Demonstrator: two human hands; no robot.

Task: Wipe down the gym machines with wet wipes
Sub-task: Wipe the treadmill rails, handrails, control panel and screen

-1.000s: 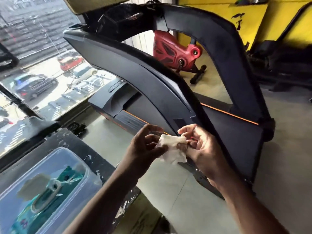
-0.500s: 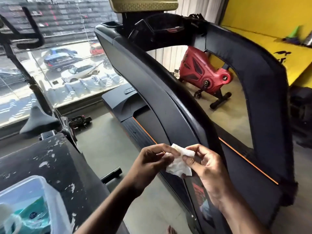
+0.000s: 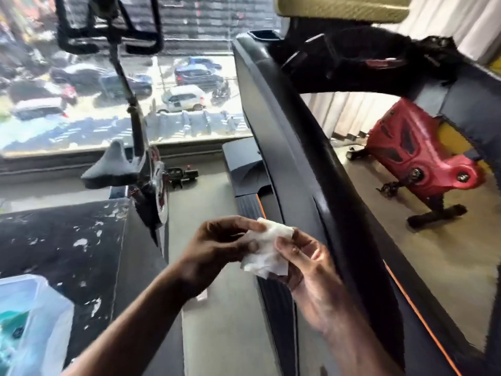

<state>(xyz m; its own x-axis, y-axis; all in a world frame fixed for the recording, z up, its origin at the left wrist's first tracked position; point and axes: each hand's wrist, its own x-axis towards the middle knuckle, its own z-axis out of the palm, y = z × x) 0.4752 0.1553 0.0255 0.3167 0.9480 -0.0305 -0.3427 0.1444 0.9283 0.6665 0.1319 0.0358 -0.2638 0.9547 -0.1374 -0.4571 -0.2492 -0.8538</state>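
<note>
Beyond the far window, parked cars; near left, a scuffed black surface with a plastic tub. Both hands, left hand and right hand, pinch a white wipe beside the treadmill's dark upright.

Two hands: left, right; one wipe; one treadmill; one red bike; one saddle.

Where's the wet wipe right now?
Head view, lower centre: the wet wipe is pinched between left hand and right hand, beside the treadmill's left upright.
</note>
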